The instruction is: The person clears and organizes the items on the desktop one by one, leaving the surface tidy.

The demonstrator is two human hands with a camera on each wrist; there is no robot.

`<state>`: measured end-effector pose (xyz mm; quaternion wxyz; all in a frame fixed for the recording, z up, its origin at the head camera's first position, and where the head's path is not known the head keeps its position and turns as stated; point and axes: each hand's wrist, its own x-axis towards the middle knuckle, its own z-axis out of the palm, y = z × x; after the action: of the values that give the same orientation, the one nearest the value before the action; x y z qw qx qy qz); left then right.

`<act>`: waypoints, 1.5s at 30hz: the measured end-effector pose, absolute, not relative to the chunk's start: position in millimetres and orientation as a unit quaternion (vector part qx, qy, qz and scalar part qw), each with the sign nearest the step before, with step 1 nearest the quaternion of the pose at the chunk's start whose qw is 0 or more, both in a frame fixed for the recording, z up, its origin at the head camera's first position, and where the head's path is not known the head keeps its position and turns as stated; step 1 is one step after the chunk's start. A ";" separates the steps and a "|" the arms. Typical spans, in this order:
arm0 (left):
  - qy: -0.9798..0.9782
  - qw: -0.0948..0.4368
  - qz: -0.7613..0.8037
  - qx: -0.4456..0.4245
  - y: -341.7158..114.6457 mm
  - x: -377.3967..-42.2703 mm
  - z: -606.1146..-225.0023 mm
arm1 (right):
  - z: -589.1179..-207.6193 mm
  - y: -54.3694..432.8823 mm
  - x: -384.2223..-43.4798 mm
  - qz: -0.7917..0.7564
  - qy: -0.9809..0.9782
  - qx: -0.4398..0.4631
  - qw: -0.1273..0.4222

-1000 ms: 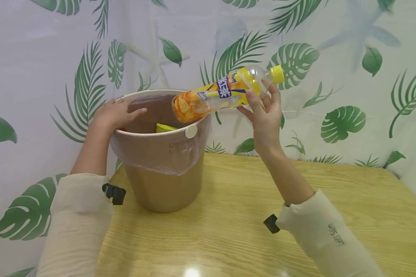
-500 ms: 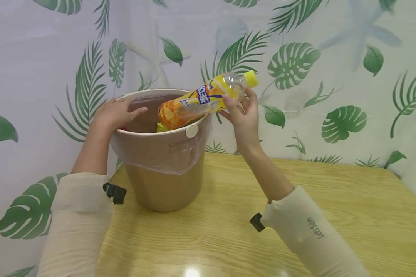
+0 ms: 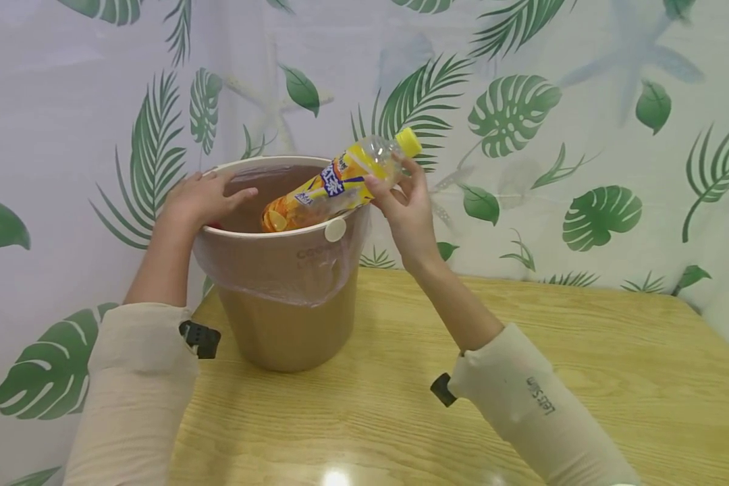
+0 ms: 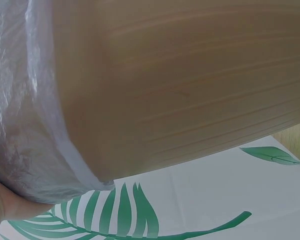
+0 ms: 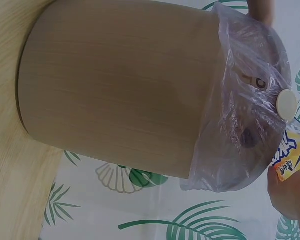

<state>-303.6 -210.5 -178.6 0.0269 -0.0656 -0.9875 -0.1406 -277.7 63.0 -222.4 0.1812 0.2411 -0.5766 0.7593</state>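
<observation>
A plastic drink bottle (image 3: pixel 334 182) with a yellow cap and an orange-yellow label slants down over the near right rim of a brown trash can (image 3: pixel 285 331). Its base is inside the can, and part of it is hidden behind the rim. My right hand (image 3: pixel 410 216) holds the bottle near its neck between thumb and fingers. At the can's left side, my left hand (image 3: pixel 194 202) grips the rim, its thumb reaching over the inside. A thin clear bag (image 5: pixel 240 115) lines the can and folds over its outside.
The can stands at the left end of a wood-grain table (image 3: pixel 522 358). Behind it hangs a white backdrop with green leaves (image 3: pixel 516 115). A small red bit (image 3: pixel 217 226) shows inside the can, under my left hand.
My right hand has moved left and slightly down with the bottle, so the base sits deeper inside the can and covers the yellow-green item seen there before. My left hand has stayed put.
</observation>
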 end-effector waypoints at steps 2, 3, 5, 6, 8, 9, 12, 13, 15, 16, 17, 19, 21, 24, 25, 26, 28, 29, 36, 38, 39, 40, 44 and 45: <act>-0.987 0.029 -0.141 -0.067 -210.4 -303.4 -178.2 | -222.1 62.6 -277.8 0.752 -0.586 0.244 0.178; -0.987 0.029 -0.141 -0.068 -210.3 -303.3 -178.0 | -221.8 62.3 -277.6 0.748 -0.593 0.243 0.176; -0.987 0.030 -0.140 -0.069 -210.0 -302.8 -177.6 | -221.2 61.8 -277.2 0.737 -0.609 0.238 0.170; -0.987 0.030 -0.140 -0.070 -209.9 -302.6 -177.5 | -220.8 61.4 -277.2 0.731 -0.619 0.234 0.167; -0.987 0.031 -0.139 -0.072 -209.7 -302.0 -177.3 | -219.8 60.6 -276.9 0.721 -0.636 0.223 0.160; -0.987 0.030 -0.139 -0.072 -209.6 -301.8 -177.3 | -219.0 60.3 -276.8 0.715 -0.645 0.219 0.158; -0.987 0.031 -0.138 -0.075 -209.6 -301.4 -177.2 | -216.6 59.4 -277.4 0.697 -0.669 0.211 0.150; -0.987 0.031 -0.136 -0.076 -209.7 -301.4 -177.3 | -215.6 59.2 -277.4 0.689 -0.679 0.209 0.145; -0.987 0.031 -0.134 -0.077 -210.2 -301.5 -177.4 | -213.8 58.5 -277.4 0.668 -0.701 0.211 0.131; -0.988 0.032 -0.133 -0.078 -210.4 -301.6 -177.4 | -213.2 58.2 -277.7 0.658 -0.711 0.214 0.123; -0.988 0.033 -0.131 -0.079 -210.7 -301.6 -177.4 | -212.7 57.8 -277.7 0.649 -0.720 0.217 0.116; -0.988 0.035 -0.128 -0.081 -211.1 -301.8 -177.5 | -211.7 57.7 -277.4 0.632 -0.734 0.225 0.107; -0.988 0.037 -0.126 -0.085 -211.0 -301.9 -177.5 | -211.3 58.5 -276.5 0.623 -0.741 0.229 0.104; -0.988 0.037 -0.125 -0.086 -210.9 -302.3 -177.8 | -211.0 61.2 -275.1 0.617 -0.748 0.219 0.109; -0.988 0.037 -0.124 -0.087 -210.8 -302.5 -178.0 | -210.8 62.0 -274.8 0.615 -0.751 0.214 0.110; -0.988 0.036 -0.124 -0.087 -210.7 -302.6 -178.2 | -210.7 62.5 -274.5 0.614 -0.753 0.212 0.110; -0.988 0.036 -0.124 -0.086 -210.8 -303.0 -178.6 | -210.4 62.8 -275.3 0.611 -0.756 0.207 0.112; -0.988 0.036 -0.124 -0.085 -210.9 -303.1 -178.6 | -210.2 62.4 -276.1 0.608 -0.758 0.206 0.114; -0.988 0.036 -0.127 -0.082 -212.6 -304.2 -178.9 | -205.3 54.5 -287.6 0.575 -0.785 0.189 0.130; -0.988 0.037 -0.128 -0.082 -212.3 -304.2 -179.1 | -203.8 52.7 -289.6 0.570 -0.790 0.184 0.133; -0.988 0.037 -0.127 -0.083 -212.4 -304.2 -179.2 | -203.3 52.1 -289.7 0.567 -0.792 0.181 0.136; -0.988 0.037 -0.127 -0.084 -212.3 -304.2 -179.3 | -202.8 51.6 -289.9 0.565 -0.794 0.178 0.138; -0.988 0.038 -0.124 -0.087 -211.9 -303.8 -179.0 | -201.8 49.4 -289.5 0.575 -0.784 0.184 0.145; -0.988 0.037 -0.124 -0.087 -211.5 -303.7 -178.8 | -201.3 48.9 -289.5 0.582 -0.779 0.186 0.141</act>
<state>-303.7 -211.5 -178.8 0.0372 -0.0865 -0.9878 -0.1238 -289.5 48.9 -201.3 0.1406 0.1857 -0.7792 0.5819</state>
